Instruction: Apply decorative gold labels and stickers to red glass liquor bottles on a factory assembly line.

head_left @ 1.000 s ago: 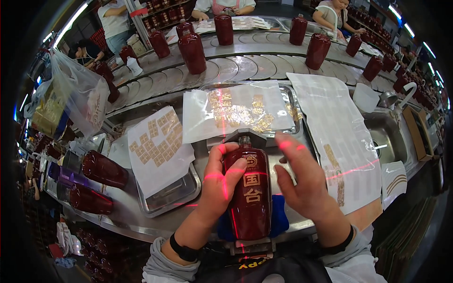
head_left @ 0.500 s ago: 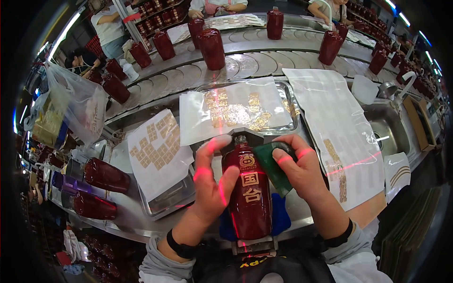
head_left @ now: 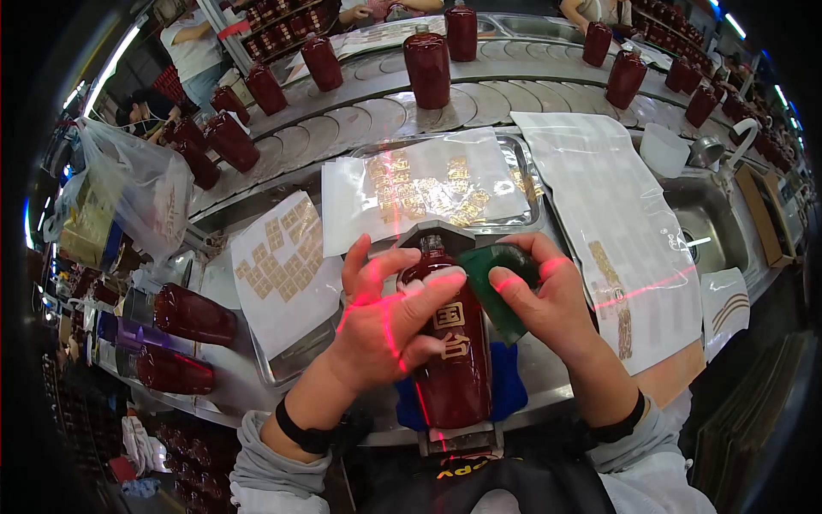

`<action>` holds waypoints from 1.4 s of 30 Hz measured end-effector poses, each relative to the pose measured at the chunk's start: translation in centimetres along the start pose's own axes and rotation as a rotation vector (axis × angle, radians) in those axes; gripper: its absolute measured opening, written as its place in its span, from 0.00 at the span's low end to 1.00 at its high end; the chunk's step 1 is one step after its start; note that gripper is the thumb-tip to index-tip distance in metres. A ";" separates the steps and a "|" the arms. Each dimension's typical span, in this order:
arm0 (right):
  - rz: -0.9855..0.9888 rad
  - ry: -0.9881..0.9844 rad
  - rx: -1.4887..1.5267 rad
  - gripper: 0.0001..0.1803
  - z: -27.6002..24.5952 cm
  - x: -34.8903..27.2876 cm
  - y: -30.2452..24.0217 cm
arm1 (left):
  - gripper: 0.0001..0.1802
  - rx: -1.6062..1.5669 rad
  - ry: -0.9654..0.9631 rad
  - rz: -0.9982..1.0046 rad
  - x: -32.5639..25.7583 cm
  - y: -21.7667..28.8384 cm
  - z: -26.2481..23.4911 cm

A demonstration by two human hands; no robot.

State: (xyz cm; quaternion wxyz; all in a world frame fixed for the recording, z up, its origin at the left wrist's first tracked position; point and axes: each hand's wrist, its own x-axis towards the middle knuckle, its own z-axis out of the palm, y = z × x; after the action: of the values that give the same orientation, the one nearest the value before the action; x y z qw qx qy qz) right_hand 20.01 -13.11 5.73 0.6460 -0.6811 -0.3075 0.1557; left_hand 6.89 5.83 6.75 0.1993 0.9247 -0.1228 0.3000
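Observation:
A dark red glass bottle lies in front of me, neck away, with gold lettering down its face. Blue padding shows beneath it. My left hand reaches over its left side, fingers apart; one finger lies across the upper face, covering the gold emblem. Between the thumb and fingers of my right hand is a flat dark green scraper, held beside the bottle's right shoulder. Red laser lines cross both hands and the bottle.
Gold sticker sheets lie ahead, left and right. Beyond, a conveyor carries several red bottles past other workers. Two bottles lie at left. A sink is at right, a plastic bag at left.
My left hand has swung inward, laying a finger across the emblem. The right hand stays by the shoulder with the scraper. Conveyor bottles have shifted, rightward on the near lane, leftward on the far one.

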 end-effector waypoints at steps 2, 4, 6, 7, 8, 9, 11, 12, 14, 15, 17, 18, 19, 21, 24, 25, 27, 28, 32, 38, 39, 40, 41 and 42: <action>-0.071 -0.009 -0.134 0.18 -0.2 -0.1 -0.4 | 0.33 0.166 -0.079 0.093 -0.7 1.0 -0.2; -0.091 -0.008 -0.129 0.17 -0.1 -0.2 -0.8 | 0.34 0.206 -0.110 0.081 -1.5 2.0 -0.3; -0.207 0.020 -0.130 0.17 0.3 -0.2 -1.1 | 0.34 0.218 -0.148 0.052 -2.5 3.0 -0.2; -0.185 0.017 -0.150 0.17 0.6 -0.1 -1.2 | 0.34 0.249 -0.142 0.055 -3.1 3.5 0.1; -0.410 0.046 -0.317 0.15 0.8 0.0 -1.4 | 0.34 0.258 -0.131 0.078 -3.6 4.0 0.3; -0.580 0.061 -0.505 0.14 1.0 -0.1 -1.6 | 0.34 0.209 -0.079 0.028 -4.2 4.4 0.6; -0.762 -0.034 -0.609 0.14 0.7 -0.7 -2.4 | 0.33 0.147 0.006 -0.030 -5.5 5.0 0.9; -0.909 -0.133 -0.729 0.14 0.4 -1.2 -2.9 | 0.33 0.147 0.009 -0.024 -6.0 5.2 1.1; -0.902 -0.390 -0.606 0.14 -0.2 -2.7 -3.7 | 0.31 -0.098 0.343 -0.173 -6.8 5.3 1.4; -0.743 -0.442 -0.446 0.13 -0.3 -3.0 -3.7 | 0.30 -0.110 0.398 -0.231 -7.1 5.3 1.3; -0.399 -0.371 -0.149 0.11 -0.1 -3.9 -3.4 | 0.30 -0.043 0.346 -0.236 -7.2 5.0 1.6; -0.174 -0.264 -0.035 0.11 0.2 -4.1 -2.9 | 0.30 0.021 0.302 -0.220 -7.1 4.8 1.7; 0.034 -0.167 0.129 0.11 0.9 -4.2 -2.1 | 0.29 0.017 0.280 -0.155 -6.8 4.5 2.0; 0.059 -0.112 0.206 0.12 1.6 -4.4 -0.7 | 0.29 0.081 0.240 -0.105 -6.6 4.4 2.2; 0.208 -0.059 0.289 0.12 1.6 -4.7 1.1 | 0.28 0.149 0.186 -0.096 -6.7 4.5 2.5; 0.247 -0.059 0.315 0.12 1.3 -4.8 1.3 | 0.28 0.152 0.178 -0.096 -6.8 4.5 2.6; 0.279 -0.060 0.343 0.12 0.6 -5.0 1.4 | 0.28 0.161 0.174 -0.091 -6.8 4.5 2.4; 0.215 -0.043 0.259 0.12 0.3 -5.1 1.3 | 0.28 0.143 0.181 -0.098 -6.7 4.4 2.3; -0.082 0.003 -0.007 0.13 0.1 -5.1 0.2 | 0.27 0.129 0.165 0.005 -5.9 3.7 1.4; 0.082 -0.028 0.271 0.13 0.8 -5.1 -0.2 | 0.27 0.162 0.099 0.058 -4.6 3.5 0.9; 0.084 -0.018 0.273 0.13 0.8 -5.0 0.0 | 0.27 0.153 0.093 0.051 -4.4 3.6 0.9; 0.097 -0.031 0.282 0.13 0.8 -4.9 0.2 | 0.28 0.159 0.089 0.042 -4.2 3.7 0.7; 0.142 -0.066 0.298 0.12 0.8 -4.9 0.4 | 0.28 0.161 0.098 0.034 -3.9 3.9 0.5; 0.109 -0.052 0.289 0.12 0.7 -4.9 0.6 | 0.28 0.169 0.090 0.027 -3.7 4.0 0.3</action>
State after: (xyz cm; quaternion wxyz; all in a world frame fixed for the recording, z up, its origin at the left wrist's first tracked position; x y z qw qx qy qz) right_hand 16.02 -15.58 4.13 0.7197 -0.5924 -0.2610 0.2509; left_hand 2.73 2.50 5.50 0.1220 0.9222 -0.1004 0.3530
